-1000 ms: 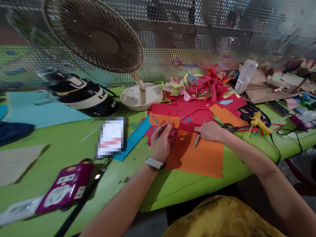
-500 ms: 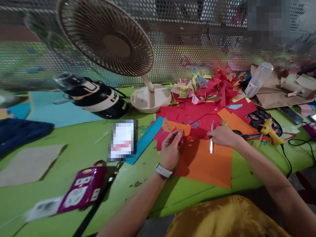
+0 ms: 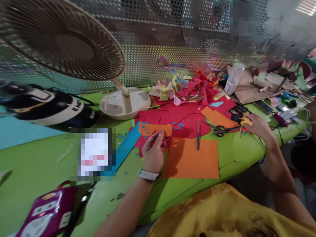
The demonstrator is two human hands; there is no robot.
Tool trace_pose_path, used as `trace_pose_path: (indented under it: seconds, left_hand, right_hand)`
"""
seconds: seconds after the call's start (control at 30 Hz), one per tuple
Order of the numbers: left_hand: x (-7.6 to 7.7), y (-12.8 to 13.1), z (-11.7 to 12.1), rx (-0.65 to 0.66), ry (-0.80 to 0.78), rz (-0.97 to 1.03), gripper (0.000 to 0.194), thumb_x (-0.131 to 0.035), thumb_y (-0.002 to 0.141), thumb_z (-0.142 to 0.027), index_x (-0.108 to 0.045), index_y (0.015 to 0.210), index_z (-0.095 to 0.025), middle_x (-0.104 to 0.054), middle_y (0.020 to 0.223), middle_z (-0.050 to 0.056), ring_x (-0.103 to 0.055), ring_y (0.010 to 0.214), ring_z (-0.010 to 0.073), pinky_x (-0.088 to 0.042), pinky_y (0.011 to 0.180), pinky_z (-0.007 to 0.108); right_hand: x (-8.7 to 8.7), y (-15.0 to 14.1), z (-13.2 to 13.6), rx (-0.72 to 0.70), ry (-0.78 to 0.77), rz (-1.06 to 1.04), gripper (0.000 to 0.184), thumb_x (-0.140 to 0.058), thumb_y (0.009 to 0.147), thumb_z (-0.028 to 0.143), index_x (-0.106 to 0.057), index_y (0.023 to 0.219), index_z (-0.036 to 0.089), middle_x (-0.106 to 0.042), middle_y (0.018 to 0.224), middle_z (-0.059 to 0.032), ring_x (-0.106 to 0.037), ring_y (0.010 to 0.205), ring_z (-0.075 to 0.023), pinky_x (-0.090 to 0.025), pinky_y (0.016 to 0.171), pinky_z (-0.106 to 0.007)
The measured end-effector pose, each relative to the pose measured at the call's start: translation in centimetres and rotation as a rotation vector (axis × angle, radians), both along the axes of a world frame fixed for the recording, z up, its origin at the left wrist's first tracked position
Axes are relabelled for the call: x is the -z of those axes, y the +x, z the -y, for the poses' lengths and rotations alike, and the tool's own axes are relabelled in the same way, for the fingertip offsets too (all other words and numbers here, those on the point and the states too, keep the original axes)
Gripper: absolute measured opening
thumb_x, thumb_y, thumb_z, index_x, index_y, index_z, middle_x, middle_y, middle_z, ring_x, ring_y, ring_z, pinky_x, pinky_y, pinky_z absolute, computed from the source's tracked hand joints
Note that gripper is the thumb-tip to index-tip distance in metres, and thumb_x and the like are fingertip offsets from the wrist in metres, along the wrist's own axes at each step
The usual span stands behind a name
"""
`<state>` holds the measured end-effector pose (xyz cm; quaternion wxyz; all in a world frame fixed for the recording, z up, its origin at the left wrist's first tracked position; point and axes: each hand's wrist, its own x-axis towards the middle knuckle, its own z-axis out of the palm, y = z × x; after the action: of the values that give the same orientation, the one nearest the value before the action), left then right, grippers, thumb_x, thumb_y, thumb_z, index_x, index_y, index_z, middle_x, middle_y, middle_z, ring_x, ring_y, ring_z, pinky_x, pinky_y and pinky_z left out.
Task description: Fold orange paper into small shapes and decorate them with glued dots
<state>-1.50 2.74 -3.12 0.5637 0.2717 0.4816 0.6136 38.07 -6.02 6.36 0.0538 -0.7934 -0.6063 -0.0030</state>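
Note:
My left hand [image 3: 153, 151], with a white watch band at the wrist, is closed in a pinch on a small red paper piece [image 3: 166, 142], partly hidden by the fingers. Just beyond lies an orange paper strip [image 3: 158, 127] with blue dots at its left end. My right hand [image 3: 259, 125] reaches out to the right, its fingers closed round a yellow glue gun [image 3: 246, 120] whose nozzle points down. Silver tweezers [image 3: 197, 138] rest across the top edge of an orange paper sheet [image 3: 192, 161] in front of me.
Black scissors [image 3: 219, 130] lie left of the glue gun. Behind are red sheets [image 3: 182, 113] and a pile of dotted folded paper [image 3: 197, 87]. A fan [image 3: 124, 105], a black bottle [image 3: 56, 112], a blurred-out screen [image 3: 95, 153] and a purple power strip [image 3: 50, 210] stand or lie leftward.
My right hand has let go of the tweezers, moved right and taken hold of the glue gun. The left hand keeps its pinch. The view has turned to the right.

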Motion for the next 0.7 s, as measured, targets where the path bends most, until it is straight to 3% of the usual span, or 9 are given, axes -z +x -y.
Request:
trace_pose_path:
  seconds: [0.1,0.17,0.33,0.5,0.7]
  left_hand:
    - [0.2,0.0,0.0,-0.006,0.011,-0.013,0.035,-0.09,0.061,-0.041,-0.071,0.083,-0.022,-0.074,0.078,-0.001,-0.069,0.064,0.0122,-0.056,0.061,0.022]
    - [0.2,0.1,0.0,0.012,0.005,-0.003,0.037,-0.091,0.059,-0.041,-0.072,0.084,-0.021,-0.075,0.079,0.0,-0.069,0.065,0.0126,-0.055,0.061,0.023]
    - [0.2,0.5,-0.1,0.05,0.004,-0.004,0.047,-0.093,0.053,-0.046,-0.072,0.085,-0.018,-0.073,0.077,0.0,-0.069,0.062,0.0137,-0.055,0.059,0.024]
    - [-0.3,0.8,-0.3,0.092,0.016,-0.011,0.054,-0.092,0.052,-0.052,-0.072,0.086,-0.016,-0.073,0.077,0.001,-0.069,0.064,0.014,-0.057,0.061,0.025]
    - [-1.6,1.2,0.3,0.158,0.019,-0.009,0.053,-0.093,0.049,-0.053,-0.072,0.082,-0.017,-0.073,0.079,0.002,-0.069,0.07,0.0147,-0.058,0.063,0.025]
  right_hand:
    - [0.9,1.8,2.1,0.02,-0.124,0.073,0.032,-0.059,0.085,0.028,-0.07,0.112,0.014,-0.068,0.114,-0.0216,-0.065,0.099,-0.0305,-0.044,0.078,-0.038]
    - [1.3,2.0,2.5,0.008,-0.119,0.101,0.032,-0.058,0.085,0.024,-0.07,0.112,0.014,-0.068,0.112,-0.0229,-0.064,0.098,-0.0303,-0.042,0.077,-0.038]
    - [2.0,2.1,1.5,0.082,-0.135,0.147,0.045,-0.06,0.083,0.026,-0.063,0.127,0.016,-0.065,0.118,-0.0226,-0.063,0.096,-0.0304,-0.039,0.071,-0.038]
    - [2.8,3.4,0.1,0.135,-0.235,0.193,0.065,-0.056,0.09,0.033,-0.041,0.147,0.008,-0.056,0.128,-0.0256,-0.059,0.108,-0.0345,-0.04,0.075,-0.038]
    - [3.3,4.0,-0.1,0.101,-0.174,0.197,0.055,-0.05,0.091,0.035,-0.051,0.14,0.008,-0.053,0.127,-0.0255,-0.055,0.114,-0.0375,-0.044,0.085,-0.041]
